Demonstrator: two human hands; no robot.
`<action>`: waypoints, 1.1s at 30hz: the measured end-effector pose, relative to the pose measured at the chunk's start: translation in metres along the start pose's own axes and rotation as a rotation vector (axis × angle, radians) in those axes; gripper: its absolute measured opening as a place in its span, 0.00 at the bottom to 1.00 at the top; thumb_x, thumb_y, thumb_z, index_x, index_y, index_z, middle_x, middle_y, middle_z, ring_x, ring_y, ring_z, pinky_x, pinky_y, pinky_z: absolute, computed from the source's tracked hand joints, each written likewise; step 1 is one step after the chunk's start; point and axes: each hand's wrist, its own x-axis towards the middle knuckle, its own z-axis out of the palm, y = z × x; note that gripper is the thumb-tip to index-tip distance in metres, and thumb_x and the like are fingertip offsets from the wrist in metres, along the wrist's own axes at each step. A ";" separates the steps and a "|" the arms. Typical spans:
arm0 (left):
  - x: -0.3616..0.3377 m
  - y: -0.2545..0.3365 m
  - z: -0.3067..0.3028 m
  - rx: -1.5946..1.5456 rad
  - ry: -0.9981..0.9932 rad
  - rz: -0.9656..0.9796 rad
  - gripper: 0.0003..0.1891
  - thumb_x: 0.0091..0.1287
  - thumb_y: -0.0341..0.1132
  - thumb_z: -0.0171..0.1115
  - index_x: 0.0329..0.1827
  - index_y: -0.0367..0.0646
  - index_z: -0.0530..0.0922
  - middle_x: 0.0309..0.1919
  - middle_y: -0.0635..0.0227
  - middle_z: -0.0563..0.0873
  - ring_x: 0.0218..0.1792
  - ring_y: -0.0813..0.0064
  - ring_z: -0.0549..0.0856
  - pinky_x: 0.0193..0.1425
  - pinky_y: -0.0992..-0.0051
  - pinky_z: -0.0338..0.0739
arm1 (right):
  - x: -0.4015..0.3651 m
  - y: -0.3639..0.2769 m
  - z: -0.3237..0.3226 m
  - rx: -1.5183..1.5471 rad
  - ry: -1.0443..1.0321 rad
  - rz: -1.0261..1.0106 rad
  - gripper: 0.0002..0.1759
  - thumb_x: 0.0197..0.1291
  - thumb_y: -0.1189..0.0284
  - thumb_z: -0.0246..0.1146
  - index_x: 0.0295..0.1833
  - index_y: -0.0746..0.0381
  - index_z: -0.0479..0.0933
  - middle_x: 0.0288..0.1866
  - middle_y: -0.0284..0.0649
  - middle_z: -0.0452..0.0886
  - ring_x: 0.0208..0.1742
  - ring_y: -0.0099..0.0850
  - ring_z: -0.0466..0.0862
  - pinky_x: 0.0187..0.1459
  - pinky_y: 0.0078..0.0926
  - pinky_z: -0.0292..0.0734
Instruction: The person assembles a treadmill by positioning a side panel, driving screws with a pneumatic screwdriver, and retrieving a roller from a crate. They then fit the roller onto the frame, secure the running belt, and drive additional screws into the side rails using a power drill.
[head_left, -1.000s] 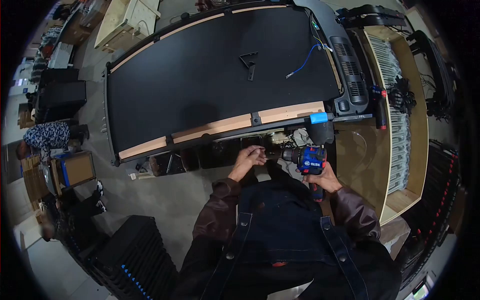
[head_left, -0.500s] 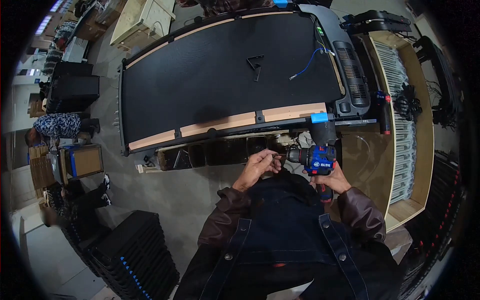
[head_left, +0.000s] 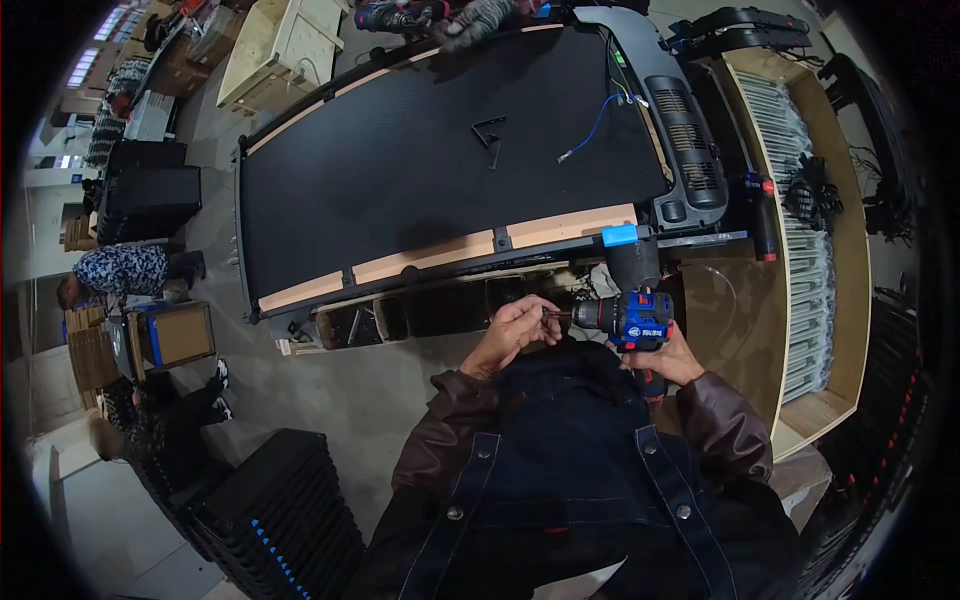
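Observation:
My right hand is wrapped round the grip of a blue and black cordless drill, whose chuck points left. Just off the drill's nose, my left hand is closed in a pinch at the tip of the bit. Whatever small thing lies between those fingers is too hidden to name. Both hands are in front of my apron, near the side of a treadmill deck with a black running belt. A black angled bracket and a blue wire lie on the belt.
Beyond the deck are a co-worker's gloved hand and another drill. A wooden crate of wrapped parts stands at right, near a second red-and-black tool. Below the deck is a compartmented parts tray. Stacked black frames stand lower left.
A co-worker's gloved hand and drill have come into view at the far side of the deck. The treadmill sits slightly further left in view. My hands keep nearly the same pose.

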 end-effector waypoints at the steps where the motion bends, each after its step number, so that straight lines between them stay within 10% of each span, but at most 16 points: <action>1: 0.000 0.001 0.000 0.022 -0.004 0.002 0.15 0.82 0.37 0.47 0.58 0.34 0.75 0.43 0.59 0.84 0.46 0.69 0.85 0.52 0.71 0.81 | -0.001 0.000 0.001 0.003 0.001 -0.001 0.35 0.52 0.88 0.69 0.67 0.65 0.69 0.51 0.49 0.86 0.46 0.33 0.88 0.42 0.33 0.88; 10: 0.006 0.006 0.010 0.086 0.045 0.037 0.15 0.81 0.36 0.50 0.59 0.34 0.76 0.44 0.58 0.85 0.46 0.69 0.86 0.53 0.70 0.82 | -0.005 -0.015 -0.001 0.074 0.031 0.008 0.30 0.52 0.86 0.69 0.63 0.66 0.75 0.54 0.44 0.86 0.53 0.31 0.87 0.42 0.30 0.87; 16: 0.009 0.017 0.021 0.429 0.150 0.165 0.15 0.81 0.36 0.49 0.57 0.33 0.78 0.42 0.59 0.86 0.44 0.73 0.87 0.51 0.73 0.82 | 0.001 0.000 -0.006 -0.329 0.104 -0.289 0.22 0.48 0.80 0.74 0.51 0.63 0.79 0.37 0.33 0.84 0.36 0.22 0.84 0.35 0.23 0.80; 18: 0.011 0.025 0.030 0.513 0.177 0.217 0.15 0.81 0.36 0.48 0.57 0.33 0.78 0.41 0.60 0.87 0.43 0.73 0.87 0.50 0.74 0.82 | 0.001 0.000 -0.006 -0.340 0.109 -0.162 0.27 0.46 0.82 0.74 0.55 0.63 0.79 0.43 0.31 0.84 0.45 0.20 0.82 0.50 0.22 0.78; 29: 0.024 0.073 0.038 0.470 0.265 0.306 0.13 0.78 0.33 0.54 0.50 0.30 0.81 0.36 0.60 0.86 0.37 0.75 0.86 0.44 0.76 0.83 | 0.018 -0.039 0.032 0.199 0.102 -0.112 0.29 0.51 0.86 0.69 0.62 0.66 0.75 0.47 0.44 0.87 0.45 0.33 0.89 0.42 0.30 0.87; 33: 0.039 0.111 0.040 0.386 0.180 0.190 0.23 0.82 0.46 0.47 0.59 0.30 0.76 0.38 0.58 0.87 0.37 0.72 0.87 0.45 0.75 0.83 | 0.026 -0.044 0.037 0.285 0.087 -0.148 0.30 0.54 0.84 0.68 0.64 0.66 0.74 0.50 0.47 0.86 0.43 0.32 0.88 0.43 0.30 0.87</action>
